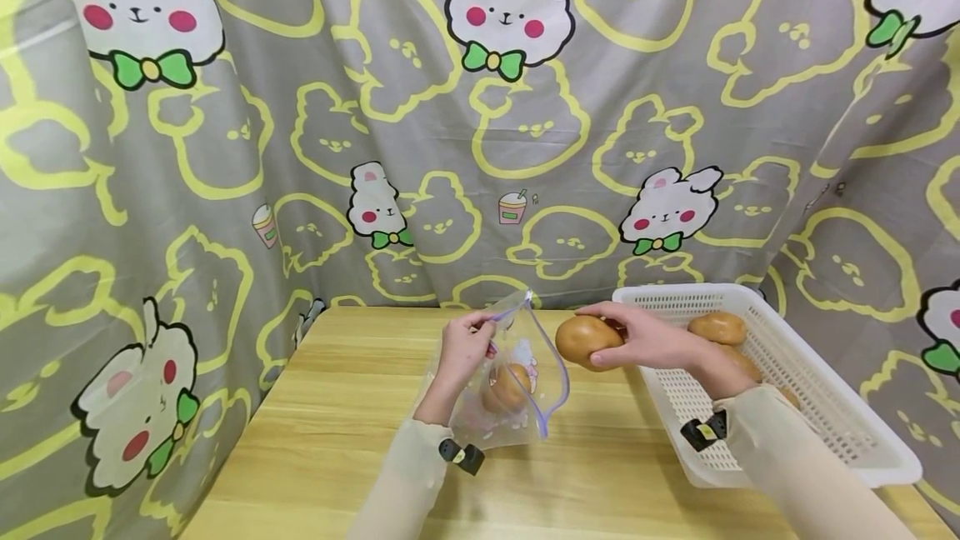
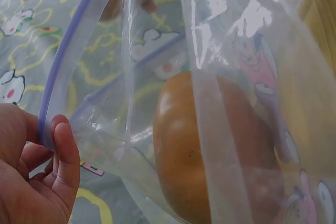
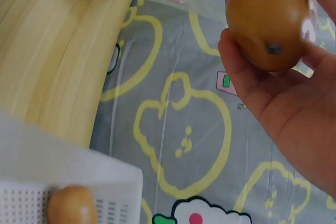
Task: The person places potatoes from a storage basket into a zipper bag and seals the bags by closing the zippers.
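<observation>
At table [image 1: 322, 440] | clear bag [image 1: 483, 433]: brown fruit [image 1: 504, 390] | basket [image 1: 798, 359]: more fruit [image 1: 717, 328] | left hand [image 1: 465, 350] pinches bag, right hand [image 1: 654, 338] grips another fruit [image 1: 587, 342]

Smooth, glossy plastic bag [image 2: 236, 51]

Wood-grain tbl [image 1: 352, 415] | wht basket [image 1: 817, 382] on R side | clear bag [image 1: 525, 361]: tbl contact unclear

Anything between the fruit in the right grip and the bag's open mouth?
Nothing visible: the head view shows a gap between the held fruit and the clear bag. Another fruit lies inside the bag, not in that gap.
</observation>
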Demonstrator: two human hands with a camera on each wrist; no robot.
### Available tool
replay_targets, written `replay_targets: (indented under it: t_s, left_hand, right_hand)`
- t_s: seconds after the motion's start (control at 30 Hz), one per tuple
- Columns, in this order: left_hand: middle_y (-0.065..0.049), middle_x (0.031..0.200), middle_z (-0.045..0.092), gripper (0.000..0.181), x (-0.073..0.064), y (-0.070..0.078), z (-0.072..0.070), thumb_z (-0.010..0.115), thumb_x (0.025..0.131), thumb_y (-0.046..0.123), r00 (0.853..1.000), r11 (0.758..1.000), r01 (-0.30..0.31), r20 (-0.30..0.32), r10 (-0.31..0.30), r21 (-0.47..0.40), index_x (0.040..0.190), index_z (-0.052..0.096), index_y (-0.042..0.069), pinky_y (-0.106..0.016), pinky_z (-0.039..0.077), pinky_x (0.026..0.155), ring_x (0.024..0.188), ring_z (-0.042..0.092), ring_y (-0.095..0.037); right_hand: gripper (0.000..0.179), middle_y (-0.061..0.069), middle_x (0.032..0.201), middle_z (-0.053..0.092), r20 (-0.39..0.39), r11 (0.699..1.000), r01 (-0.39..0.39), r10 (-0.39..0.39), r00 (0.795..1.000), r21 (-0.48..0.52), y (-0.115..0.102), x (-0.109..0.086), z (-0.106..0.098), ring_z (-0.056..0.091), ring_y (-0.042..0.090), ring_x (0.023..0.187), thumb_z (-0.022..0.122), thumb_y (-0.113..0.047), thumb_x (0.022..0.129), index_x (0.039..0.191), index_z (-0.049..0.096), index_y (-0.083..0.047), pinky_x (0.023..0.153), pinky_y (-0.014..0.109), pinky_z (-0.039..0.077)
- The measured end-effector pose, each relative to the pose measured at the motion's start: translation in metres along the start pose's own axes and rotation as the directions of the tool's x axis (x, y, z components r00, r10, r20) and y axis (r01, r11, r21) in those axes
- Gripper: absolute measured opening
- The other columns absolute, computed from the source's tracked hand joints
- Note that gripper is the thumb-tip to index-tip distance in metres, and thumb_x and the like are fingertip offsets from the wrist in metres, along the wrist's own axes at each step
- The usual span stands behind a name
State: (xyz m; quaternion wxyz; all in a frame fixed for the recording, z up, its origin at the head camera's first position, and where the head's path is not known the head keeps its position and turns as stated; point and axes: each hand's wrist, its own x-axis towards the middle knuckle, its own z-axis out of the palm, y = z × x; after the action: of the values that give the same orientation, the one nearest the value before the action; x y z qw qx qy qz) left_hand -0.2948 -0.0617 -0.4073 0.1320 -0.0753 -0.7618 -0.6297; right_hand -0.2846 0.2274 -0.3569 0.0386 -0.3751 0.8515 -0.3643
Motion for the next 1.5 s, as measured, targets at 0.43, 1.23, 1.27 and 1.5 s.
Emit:
replay_targets:
  t_s: [0.43, 1.23, 1.27, 1.5]
  left_hand:
    - [-0.005, 0.067, 0.055, 0.017, 0.002, 0.001, 0.002, 0.057, 0.086, 0.001, 1.0, 1.0, 0.011, -0.014, -0.011, 0.003, 0.093, 0.072, -0.001, -0.021, 0.049, 0.042, 0.043, 0.054, -0.009]
    - [-0.016, 0.065, 0.059, 0.019, -0.001, 0.006, 0.005, 0.055, 0.087, 0.0, 1.0, 1.0, -0.017, -0.004, 0.017, 0.003, 0.096, 0.072, -0.002, -0.022, 0.05, 0.043, 0.043, 0.054, -0.008]
    - [-0.012, 0.064, 0.059, 0.019, -0.001, 0.006, 0.005, 0.055, 0.087, 0.0, 1.0, 1.0, -0.02, -0.006, 0.02, 0.005, 0.095, 0.072, -0.002, -0.022, 0.051, 0.042, 0.043, 0.054, -0.008]
    - [-0.012, 0.064, 0.057, 0.019, -0.001, 0.004, 0.006, 0.054, 0.084, -0.002, 0.997, 0.997, -0.074, -0.014, 0.073, -0.027, 0.093, 0.07, -0.008, -0.022, 0.05, 0.041, 0.042, 0.054, -0.007]
  right_hand:
    - [0.061, 0.01, 0.118, 0.058, 0.021, 0.996, 0.01, -0.011, 1.0, 0.085, -0.01, 0.02, 0.022, 0.056, 0.019, 0.09, 0.074, -0.022, 0.083, 0.135, 0.047, -0.003, 0.073, 0.031, 0.05]
    - [0.059, 0.004, 0.118, 0.057, 0.173, 0.984, 0.17, -0.159, 0.972, -0.048, -0.018, 0.033, 0.046, 0.056, 0.014, 0.092, 0.069, -0.03, 0.086, 0.136, 0.05, -0.005, 0.076, 0.029, 0.049]
    - [0.059, 0.005, 0.12, 0.056, 0.178, 0.986, 0.158, -0.148, 0.973, -0.046, -0.018, 0.033, 0.046, 0.055, 0.014, 0.093, 0.068, -0.031, 0.087, 0.136, 0.049, -0.006, 0.077, 0.03, 0.049]
    - [0.058, 0.008, 0.131, 0.051, 0.216, 0.995, 0.096, -0.089, 0.972, -0.023, -0.019, 0.033, 0.05, 0.055, 0.017, 0.101, 0.067, -0.028, 0.087, 0.138, 0.047, -0.008, 0.081, 0.032, 0.049]
